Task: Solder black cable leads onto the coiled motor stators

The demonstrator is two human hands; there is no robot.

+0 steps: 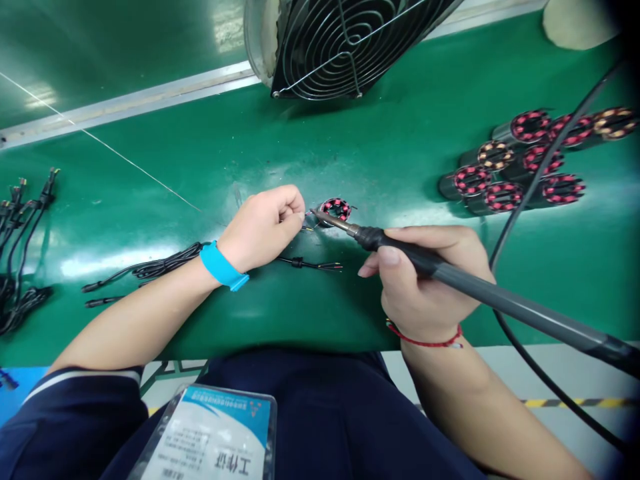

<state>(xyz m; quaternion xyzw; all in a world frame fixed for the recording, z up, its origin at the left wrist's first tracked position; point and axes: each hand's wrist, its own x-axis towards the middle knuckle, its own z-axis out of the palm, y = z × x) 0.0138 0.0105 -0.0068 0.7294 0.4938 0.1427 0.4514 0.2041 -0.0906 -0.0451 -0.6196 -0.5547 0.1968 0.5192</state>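
Note:
My right hand [430,277] grips a soldering iron [420,257] by its dark handle. The iron's tip points left, close to thin wire ends beside a motor stator [336,211] with red-and-black windings. On the left of the stator, my left hand [270,223] is closed in a pinch at a thin wire; what exactly lies between its fingertips is too small to make out. A black cable [305,263] with stripped coloured ends lies just below my left hand. A coiled black cable [170,263] runs behind my left wrist.
A black fan with a wire guard [345,50] stands at the back. Several wound stators [503,197] cluster at the right, with the iron's cord [530,193] hanging across them. More black cables [25,267] lie at far left. A thin pale strand [130,160] slants over the green table [280,313].

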